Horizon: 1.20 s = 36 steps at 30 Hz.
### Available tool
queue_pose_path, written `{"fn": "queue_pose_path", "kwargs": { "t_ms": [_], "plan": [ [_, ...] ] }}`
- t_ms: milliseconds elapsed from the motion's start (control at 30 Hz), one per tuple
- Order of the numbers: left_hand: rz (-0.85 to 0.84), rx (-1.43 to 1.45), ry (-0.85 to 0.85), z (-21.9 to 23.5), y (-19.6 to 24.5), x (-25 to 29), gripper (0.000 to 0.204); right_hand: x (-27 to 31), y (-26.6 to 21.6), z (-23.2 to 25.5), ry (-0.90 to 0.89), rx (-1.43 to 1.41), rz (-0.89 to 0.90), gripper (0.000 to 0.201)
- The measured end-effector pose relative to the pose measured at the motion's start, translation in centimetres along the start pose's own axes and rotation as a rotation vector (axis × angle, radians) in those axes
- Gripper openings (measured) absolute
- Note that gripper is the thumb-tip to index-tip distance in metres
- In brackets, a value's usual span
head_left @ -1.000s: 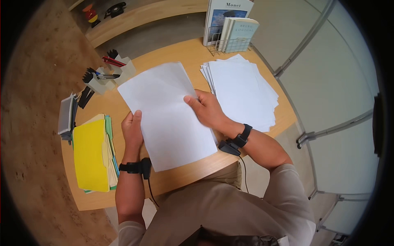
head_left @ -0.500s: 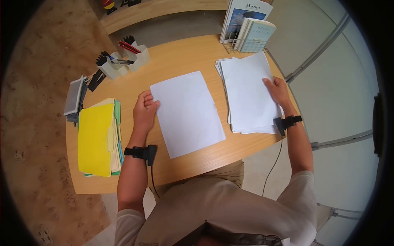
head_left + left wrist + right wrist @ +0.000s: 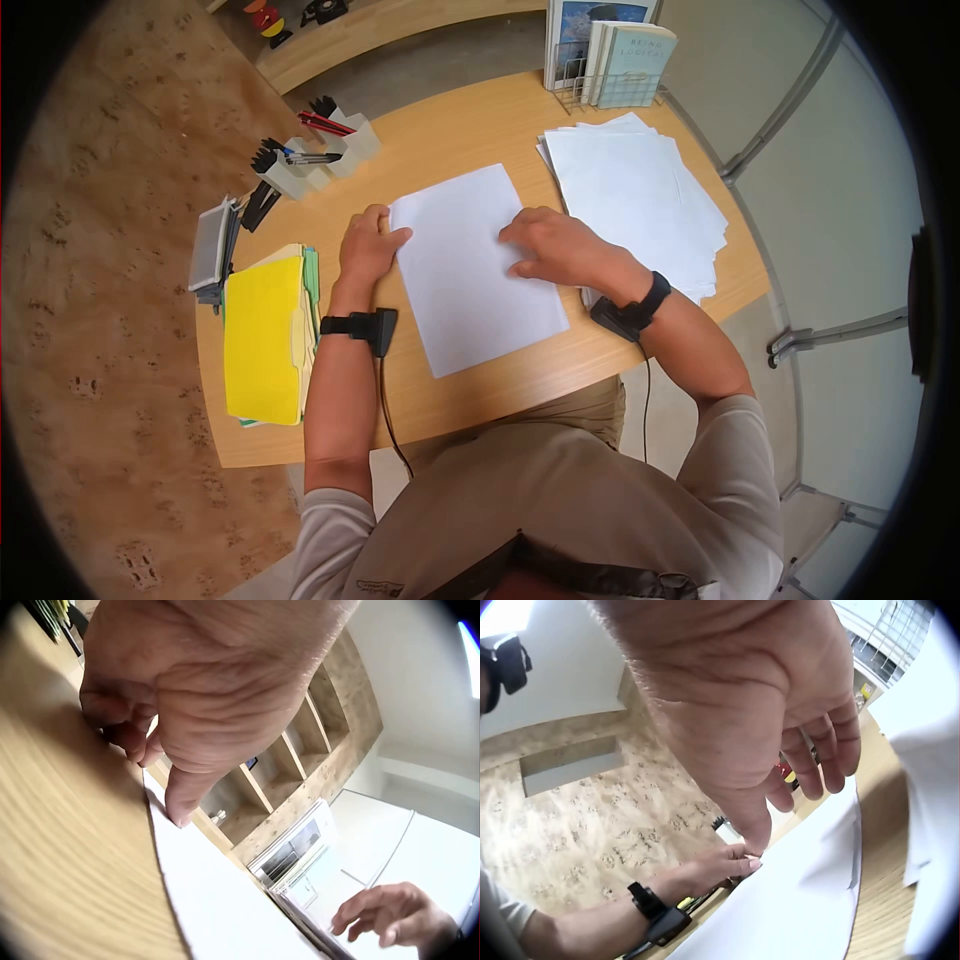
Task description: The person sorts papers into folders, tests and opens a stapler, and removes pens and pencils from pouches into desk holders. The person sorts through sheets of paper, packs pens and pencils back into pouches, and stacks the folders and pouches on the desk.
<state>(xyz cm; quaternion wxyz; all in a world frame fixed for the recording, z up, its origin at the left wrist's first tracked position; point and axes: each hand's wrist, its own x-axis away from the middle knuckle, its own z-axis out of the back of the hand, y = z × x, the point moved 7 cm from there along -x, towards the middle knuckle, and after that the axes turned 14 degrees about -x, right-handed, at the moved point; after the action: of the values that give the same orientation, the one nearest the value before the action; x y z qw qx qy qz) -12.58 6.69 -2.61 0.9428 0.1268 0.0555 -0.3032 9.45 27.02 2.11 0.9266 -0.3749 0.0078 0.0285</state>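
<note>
A thin stack of white paper (image 3: 470,300) lies on the wooden desk in front of me. At its upper left edge is my left hand (image 3: 368,250), the thumb laid on the paper and the loosely bent fingers beside the edge. The left wrist view shows that thumb (image 3: 182,802) on the white surface. My right hand (image 3: 565,245) is over the stack's right side, palm down, fingers relaxed and holding nothing. In the right wrist view its fingers (image 3: 825,761) hang apart above the paper. To the right lies a bigger, uneven pile of white sheets (image 3: 630,190).
Yellow and other coloured folders (image 3: 262,340) lie at the left. Behind them are a grey tray (image 3: 210,245) and pen holders (image 3: 355,145) with pens. A wire rack (image 3: 600,92) with books stands at the back right. Wrist-camera cables hang by both forearms.
The held paper went down onto the desk. My right hand reached to a sheet on the right pile, then came back left over the middle stack. My left hand stays by its left edge.
</note>
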Motion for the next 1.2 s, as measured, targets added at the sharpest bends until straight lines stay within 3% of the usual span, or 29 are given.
{"fn": "queue_pose_path", "kwargs": {
  "t_ms": [67,100,167,300,367,400,467,600,667,733,767,833,867,900,967,1033,1100,1133,1200],
  "plan": [
    [0.031,0.213,-0.141,-1.2,0.0,-0.2,0.044,-0.9,0.3,-1.7,-0.068,0.014,-0.055,0.046],
    [0.032,0.21,-0.142,-1.4,0.0,-0.1,0.044,-1.1,0.7,-2.1,-0.055,0.07,-0.068,0.047],
    [-0.037,0.297,-0.012,-0.9,0.7,0.3,0.025,-1.2,0.9,-2.6,-0.047,0.127,-0.083,0.047],
    [0.082,0.526,-0.122,-0.8,1.6,1.4,0.017,-0.9,1.3,-2.8,0.044,0.062,-0.085,0.045],
    [0.227,1.214,-0.088,-0.1,3.1,2.4,0.013,-0.8,1.4,-2.8,0.065,0.058,-0.087,0.045],
    [0.226,1.219,-0.092,-0.3,2.8,2.6,0.013,-0.7,1.3,-2.8,0.077,0.052,-0.08,0.046],
    [0.172,0.856,-0.301,-1.6,1.9,3.2,0.021,-0.5,1.2,-2.8,0.086,0.052,-0.074,0.047],
    [0.088,0.878,-0.232,-2.1,0.9,3.5,0.027,-0.5,1.1,-2.7,0.103,0.032,-0.091,0.052],
    [0.169,1.146,-0.208,-2.3,0.2,3.5,0.026,-0.6,0.6,-2.4,0.13,0.014,-0.102,0.054],
    [0.168,1.207,-0.213,-2.1,-0.4,3.5,0.026,0.2,-0.6,0.4,0.549,-0.098,-0.063,0.057],
    [0.164,1.265,-0.228,-2.2,-0.3,3.6,0.026,-0.1,-0.7,0.6,0.549,-0.084,-0.064,0.057],
    [0.166,1.306,-0.227,-1.9,0.4,3.8,0.027,-0.2,0.1,0.8,0.482,-0.436,-0.14,0.057],
    [0.18,1.329,-0.218,-1.9,0.7,3.8,0.028,-0.1,2.1,-0.4,0.508,-0.477,-0.237,0.049],
    [0.156,1.341,-0.235,-2.2,0.6,3.5,0.028,-0.1,2.5,-0.7,0.469,-0.566,-0.24,0.039],
    [0.112,1.221,-0.285,-2.9,-0.2,3.4,0.028,0.5,4.1,-0.2,0.558,-0.584,-0.228,0.029],
    [0.149,1.257,-0.205,-1.8,1.1,4.0,0.029,1.7,5.8,1.9,0.551,-0.721,-0.277,0.024],
    [0.045,0.801,0.0,-0.5,0.5,3.6,0.031,3.7,8.4,5.1,0.599,-0.758,-0.347,0.018],
    [0.051,0.563,-0.03,-0.2,0.1,3.5,0.042,5.1,8.3,7.4,0.607,-0.677,-0.403,0.02],
    [0.008,0.411,0.024,0.6,0.4,3.8,0.047,7.4,9.8,10.3,0.688,-0.811,-0.365,0.028]
  ]
}}
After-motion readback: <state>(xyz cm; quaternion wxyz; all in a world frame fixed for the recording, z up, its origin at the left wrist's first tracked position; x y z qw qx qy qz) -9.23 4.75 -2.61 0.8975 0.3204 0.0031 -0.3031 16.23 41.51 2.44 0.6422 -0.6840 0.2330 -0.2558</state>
